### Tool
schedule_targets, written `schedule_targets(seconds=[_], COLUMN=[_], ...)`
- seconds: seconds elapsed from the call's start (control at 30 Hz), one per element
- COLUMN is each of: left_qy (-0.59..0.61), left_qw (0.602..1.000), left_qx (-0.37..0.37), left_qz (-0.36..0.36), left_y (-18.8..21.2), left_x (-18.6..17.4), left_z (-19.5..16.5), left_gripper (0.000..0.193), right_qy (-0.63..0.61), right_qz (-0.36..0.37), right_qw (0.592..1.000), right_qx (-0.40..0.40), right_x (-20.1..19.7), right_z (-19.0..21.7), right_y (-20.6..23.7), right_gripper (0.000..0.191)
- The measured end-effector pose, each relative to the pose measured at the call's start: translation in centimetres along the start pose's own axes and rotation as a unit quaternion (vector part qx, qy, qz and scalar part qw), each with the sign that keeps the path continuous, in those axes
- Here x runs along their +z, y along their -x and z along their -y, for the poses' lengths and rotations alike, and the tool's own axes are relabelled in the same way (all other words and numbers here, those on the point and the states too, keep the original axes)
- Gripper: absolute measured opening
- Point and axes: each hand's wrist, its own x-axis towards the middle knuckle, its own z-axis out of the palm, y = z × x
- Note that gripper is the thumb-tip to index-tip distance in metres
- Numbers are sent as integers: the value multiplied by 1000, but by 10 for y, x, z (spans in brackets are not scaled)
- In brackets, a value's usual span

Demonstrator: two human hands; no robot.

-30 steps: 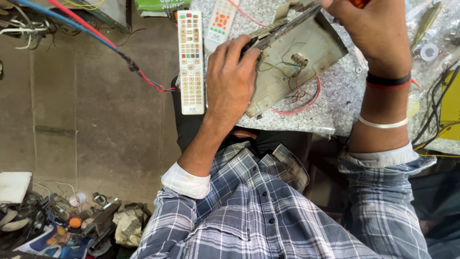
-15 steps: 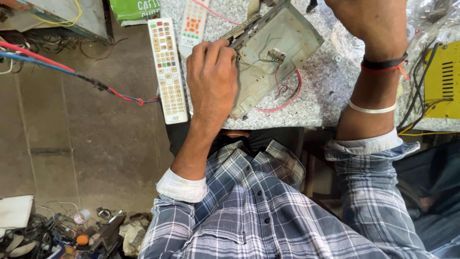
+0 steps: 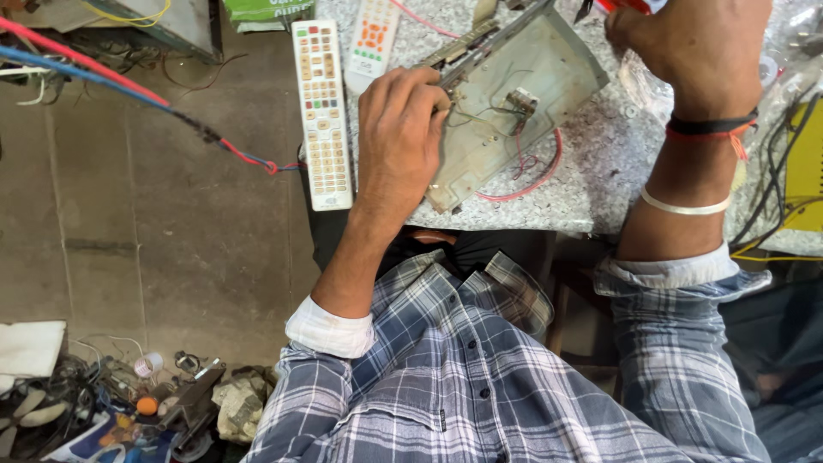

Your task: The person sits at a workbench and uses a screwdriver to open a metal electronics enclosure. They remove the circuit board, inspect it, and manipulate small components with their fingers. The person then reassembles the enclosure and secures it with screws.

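A grey metal chassis panel (image 3: 523, 94) with small wired parts and a red wire lies tilted on the speckled stone worktop (image 3: 600, 171). My left hand (image 3: 399, 137) rests on the panel's left edge, fingers curled around it and gripping a thin strip. My right hand (image 3: 694, 47) is above the panel's far right corner, closed on a red-handled tool (image 3: 621, 7) that is mostly cut off by the top edge. Both wrists wear bands.
A long white remote control (image 3: 321, 111) and a second white remote with orange buttons (image 3: 369, 39) lie left of the panel. Red and blue cables (image 3: 129, 90) cross the floor at left. A yellow device (image 3: 801, 167) with wires sits at right. Clutter fills the lower left floor.
The view has shifted, so the bench and panel sit further right and lower in frame. My left hand stays on the panel's edge; my right hand stays near the top.
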Motion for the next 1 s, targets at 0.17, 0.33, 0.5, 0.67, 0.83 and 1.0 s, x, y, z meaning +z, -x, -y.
schedule_targets(seconds=[0.17,0.33,0.5,0.67,0.83,1.0], left_qy=[32,108,139,165,197,178], left_qw=[998,986,980,975,969,973], left_qx=[-23,-78,-93,-101,-112,-108], left_qz=[-40,-96,-107,-107,-101,-100], left_y=[9,18,21,22,22,24], left_x=[-6,-1,5,3,4,7], left_z=[1,0,6,8,10,11], left_gripper=[36,52,52,48,46,45], right_qy=[-158,-321,-286,-260,-274,-313], right_qz=[8,52,72,63,64,106], right_qw=[987,931,932,942,937,925], right_qx=[-25,-165,-209,-204,-205,-188], right_x=[-13,-18,-25,-21,-17,-16], right_z=[36,112,149,155,153,153], right_y=[-18,-34,-39,-39,-40,-41], right_gripper=[13,15,19,13,9,9])
